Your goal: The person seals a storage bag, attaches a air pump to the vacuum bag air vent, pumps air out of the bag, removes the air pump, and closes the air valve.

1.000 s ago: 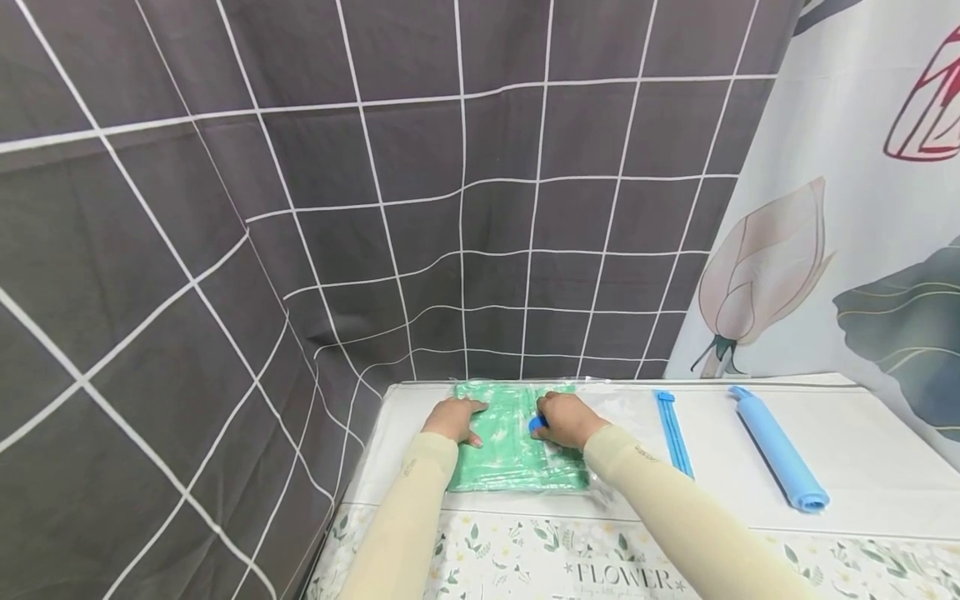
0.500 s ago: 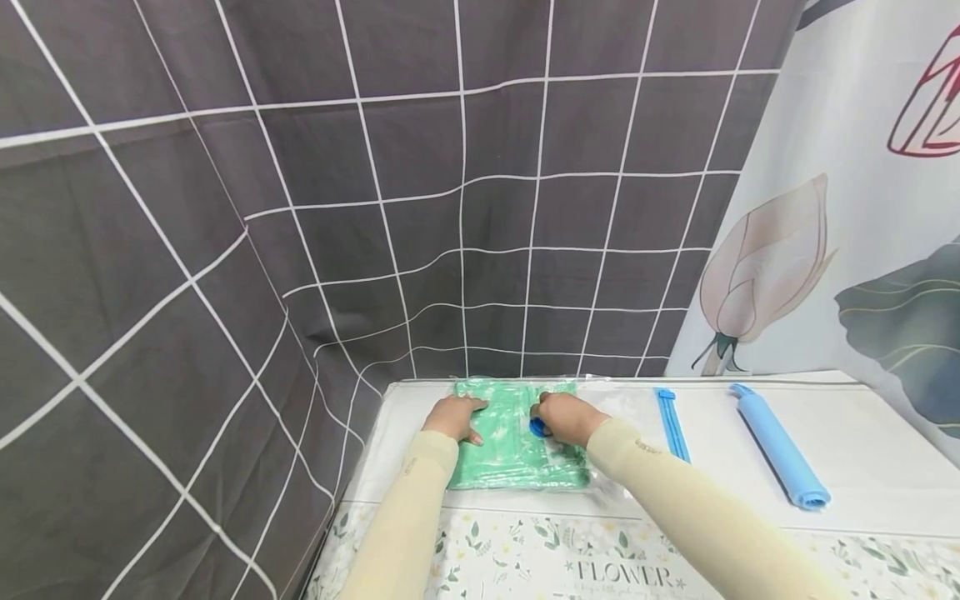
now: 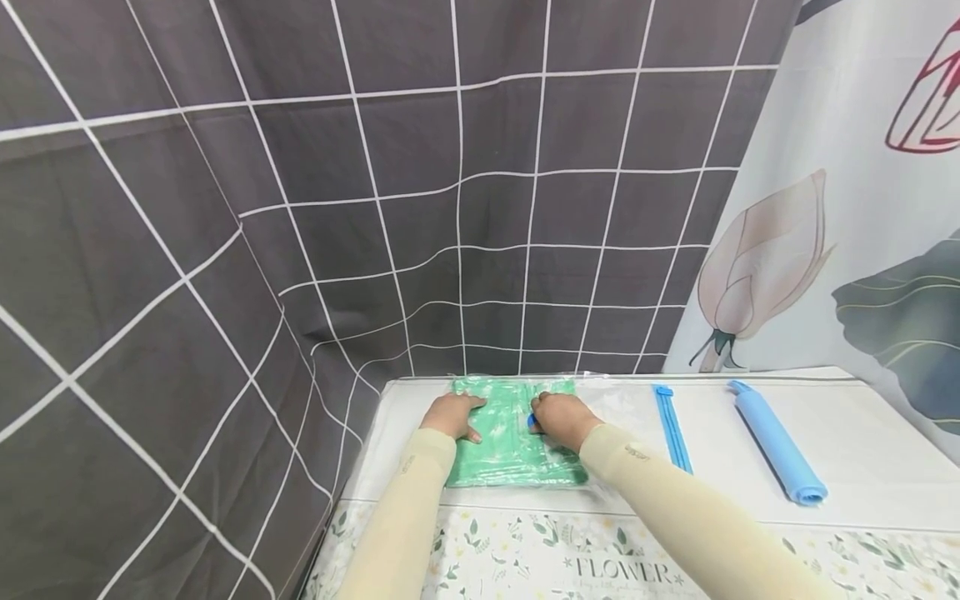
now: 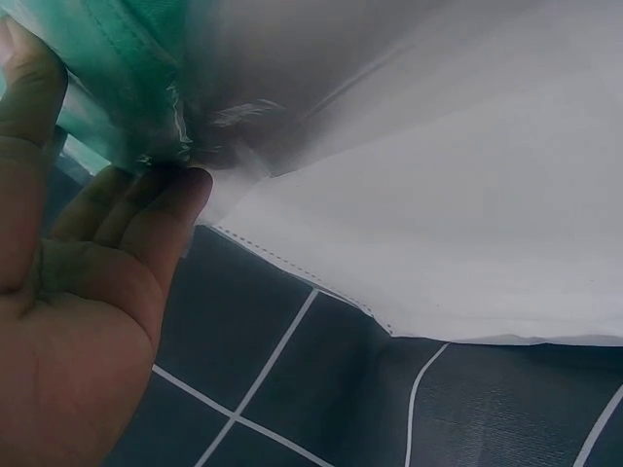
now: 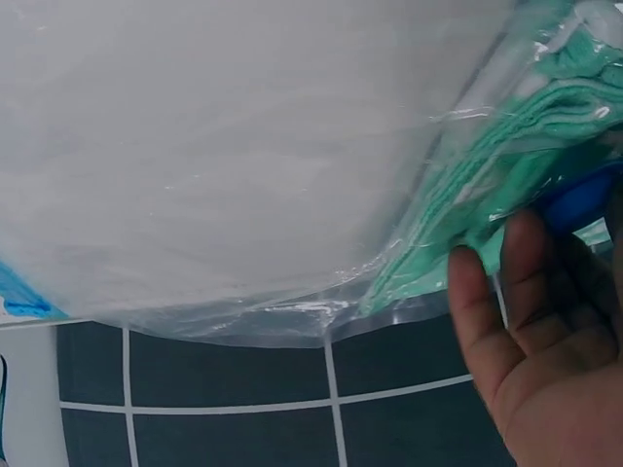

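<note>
A clear plastic storage bag [image 3: 615, 408] lies flat with folded green cloth [image 3: 502, 450] inside. On its left edge rests my left hand [image 3: 448, 416], thumb and fingers spread, fingertips at the side of the bag. My right hand [image 3: 564, 419] grips a round blue valve cap [image 3: 532, 422] on top of the bag, over the cloth. In the right wrist view, the blue cap [image 5: 584, 199] sits between thumb and curled fingers, partly hidden. The left wrist view shows the left hand [image 4: 92, 282] against the green bundle's edge.
A blue zip strip [image 3: 673, 437] with a slider stands right of my right hand. Further right lies a light blue rolled tube-like piece [image 3: 780, 446]. Dark gridded cloth [image 3: 495, 208] hangs behind the white table covering [image 3: 885, 467].
My right hand has turned a little at the blue valve cap, and less of the cap shows than half a second ago. My left hand stays in place.
</note>
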Demonstrator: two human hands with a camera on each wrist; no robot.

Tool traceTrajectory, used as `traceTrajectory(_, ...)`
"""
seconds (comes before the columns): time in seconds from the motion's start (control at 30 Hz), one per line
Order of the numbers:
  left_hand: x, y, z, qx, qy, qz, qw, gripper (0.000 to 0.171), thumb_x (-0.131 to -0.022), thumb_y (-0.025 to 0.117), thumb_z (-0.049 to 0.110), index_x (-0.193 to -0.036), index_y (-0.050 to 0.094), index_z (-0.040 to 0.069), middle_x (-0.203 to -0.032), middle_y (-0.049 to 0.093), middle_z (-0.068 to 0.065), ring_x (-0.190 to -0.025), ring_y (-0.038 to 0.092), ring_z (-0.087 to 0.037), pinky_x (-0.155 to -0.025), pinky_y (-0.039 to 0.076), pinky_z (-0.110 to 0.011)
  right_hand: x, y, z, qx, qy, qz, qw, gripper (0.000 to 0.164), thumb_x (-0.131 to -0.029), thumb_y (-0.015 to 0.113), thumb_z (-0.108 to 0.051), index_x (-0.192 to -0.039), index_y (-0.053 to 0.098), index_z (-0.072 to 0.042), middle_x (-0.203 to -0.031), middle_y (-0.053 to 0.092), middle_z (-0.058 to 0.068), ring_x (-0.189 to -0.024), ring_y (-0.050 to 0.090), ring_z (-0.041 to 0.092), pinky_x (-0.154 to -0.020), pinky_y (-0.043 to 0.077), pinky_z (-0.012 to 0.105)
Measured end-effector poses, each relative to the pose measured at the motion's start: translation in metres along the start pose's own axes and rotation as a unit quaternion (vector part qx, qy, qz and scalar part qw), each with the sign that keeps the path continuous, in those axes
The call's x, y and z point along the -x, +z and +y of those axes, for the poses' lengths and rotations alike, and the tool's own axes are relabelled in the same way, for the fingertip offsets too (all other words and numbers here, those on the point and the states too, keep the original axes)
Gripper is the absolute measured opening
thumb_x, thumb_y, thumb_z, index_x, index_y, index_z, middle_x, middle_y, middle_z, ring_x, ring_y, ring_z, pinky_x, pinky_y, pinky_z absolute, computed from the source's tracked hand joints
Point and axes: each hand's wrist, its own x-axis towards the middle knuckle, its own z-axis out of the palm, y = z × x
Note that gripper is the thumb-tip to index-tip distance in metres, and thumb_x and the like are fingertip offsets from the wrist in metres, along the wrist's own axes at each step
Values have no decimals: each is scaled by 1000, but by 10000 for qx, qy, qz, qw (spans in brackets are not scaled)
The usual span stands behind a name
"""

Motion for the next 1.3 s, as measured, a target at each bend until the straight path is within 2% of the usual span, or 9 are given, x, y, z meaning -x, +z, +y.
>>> traceTrajectory(0.2,-7,5,-7,-95,63,88,9999,95,-69,92,44,-160,67,33,-171,61,-8,-161,56,-37,-137,44,-56,-5,-5,0,51,113,-185,9998,29,-102,87,-30,-112,74,-7,-101,78,11,-92,80,30,-85,73,45)
traceTrajectory(0.47,-5,7,-4,14,8,98,10000,96,-64,94,45,-157,69,36,-169,63,-6,-161,57,-37,-137,44,-57,0,-13,7,37,-529,-298,9981,27,-97,90,-22,-108,67,-14,-98,74,6,-81,75,24,-80,71,42)
traceTrajectory(0.57,7,-7,6,200,-62,101,9997,93,-66,94,40,-156,70,33,-169,63,-8,-161,57,-37,-138,43,-57,0,-13,8,221,-644,-245,9974,30,-98,91,-25,-110,68,-11,-101,76,8,-85,78,25,-82,71,42)
traceTrajectory(0.73,48,-50,39,307,-217,-45,9993,87,-73,92,33,-156,70,26,-169,62,-13,-161,57,-39,-137,43,-56,0,-9,10,701,-629,-271,9952,38,-98,92,-36,-115,67,-12,-103,77,6,-92,80,25,-90,71,43)
traceTrajectory(0.83,56,-57,45,253,-248,-110,9993,85,-76,92,32,-157,69,25,-170,61,-14,-161,56,-39,-138,43,-56,0,-3,9,642,-546,-214,9962,40,-97,92,-36,-113,65,-12,-100,77,6,-92,80,26,-90,70,46)
traceTrajectory(0.97,35,-34,25,74,-82,70,9999,87,-72,93,38,-156,70,30,-167,64,-12,-157,60,-39,-134,47,-60,-2,1,7,277,-303,-143,9991,39,-97,92,-30,-109,61,-11,-99,77,9,-94,80,29,-88,70,51)
traceTrajectory(1.03,33,-34,24,67,-107,57,9999,88,-72,93,38,-156,71,31,-167,65,-12,-157,60,-39,-133,47,-60,-3,0,5,157,-184,-188,9995,37,-98,91,-29,-108,60,-11,-99,77,9,-94,80,30,-87,69,52)
traceTrajectory(1.1,20,-22,14,35,-61,82,9999,90,-69,94,41,-156,70,32,-167,65,-10,-157,60,-38,-134,48,-57,-3,-6,4,92,-166,-290,9994,35,-98,90,-28,-108,61,-11,-99,77,9,-93,80,29,-87,70,52)
traceTrajectory(1.3,28,-28,23,148,-164,-6,9998,89,-69,92,38,-155,71,30,-168,63,-10,-159,59,-39,-135,46,-58,-5,-19,6,405,-410,-682,9960,29,-100,89,-32,-113,67,-17,-105,79,5,-96,80,25,-92,69,48)
